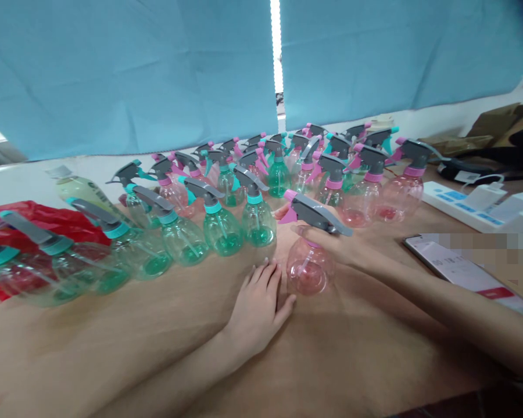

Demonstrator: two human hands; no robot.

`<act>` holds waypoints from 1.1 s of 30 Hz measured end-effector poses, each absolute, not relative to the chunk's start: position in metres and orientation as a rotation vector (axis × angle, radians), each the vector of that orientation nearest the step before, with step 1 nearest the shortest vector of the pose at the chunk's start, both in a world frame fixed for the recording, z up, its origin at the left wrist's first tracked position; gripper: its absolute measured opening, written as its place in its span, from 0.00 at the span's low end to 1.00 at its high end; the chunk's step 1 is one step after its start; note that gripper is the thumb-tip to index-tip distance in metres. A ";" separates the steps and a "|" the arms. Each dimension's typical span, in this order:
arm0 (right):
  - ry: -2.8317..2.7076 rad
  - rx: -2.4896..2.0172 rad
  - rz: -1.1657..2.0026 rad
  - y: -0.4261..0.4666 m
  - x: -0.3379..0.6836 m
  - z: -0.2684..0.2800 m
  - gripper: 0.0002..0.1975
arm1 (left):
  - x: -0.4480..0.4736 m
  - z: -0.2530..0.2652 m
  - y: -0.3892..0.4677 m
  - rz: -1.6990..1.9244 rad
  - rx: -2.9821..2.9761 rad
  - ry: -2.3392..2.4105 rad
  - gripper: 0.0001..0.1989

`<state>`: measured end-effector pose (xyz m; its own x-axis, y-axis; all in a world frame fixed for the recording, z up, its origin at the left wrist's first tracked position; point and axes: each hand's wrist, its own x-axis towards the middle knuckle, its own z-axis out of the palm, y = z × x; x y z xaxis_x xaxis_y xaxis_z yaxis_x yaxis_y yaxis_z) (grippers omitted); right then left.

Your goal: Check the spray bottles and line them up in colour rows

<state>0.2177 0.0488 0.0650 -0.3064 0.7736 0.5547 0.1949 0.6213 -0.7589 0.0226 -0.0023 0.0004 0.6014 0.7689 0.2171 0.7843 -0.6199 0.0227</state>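
Right hand (326, 244): wrapped round the neck of a clear pink plastic spray bottle with grey trigger head (308, 255), standing upright on the brown table (157, 337), near centre; left hand (259, 305): released, flat on the table, fingers spread, thumb just touching the bottle's base. Far and left: rows of like bottles, a green one with teal collar (221, 223) nearest; red plastic bag (47, 223) at far left. Right: white phone (457, 270); white power strip (462, 206) beyond it.
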 end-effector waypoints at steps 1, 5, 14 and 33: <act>-1.817 -0.780 0.735 0.049 0.218 0.065 0.13 | 0.022 0.000 -0.002 -0.321 -2.742 -1.331 0.23; -1.784 -0.777 0.780 0.050 0.217 0.067 0.11 | 0.021 0.000 -0.003 -0.338 -2.750 -1.324 0.23; -1.777 -0.694 0.812 0.048 0.216 0.070 0.17 | 0.022 0.000 -0.002 -0.320 -2.762 -1.340 0.24; -1.768 -0.798 0.775 0.048 0.215 0.071 0.06 | 0.023 0.002 -0.003 -0.313 -2.757 -1.342 0.25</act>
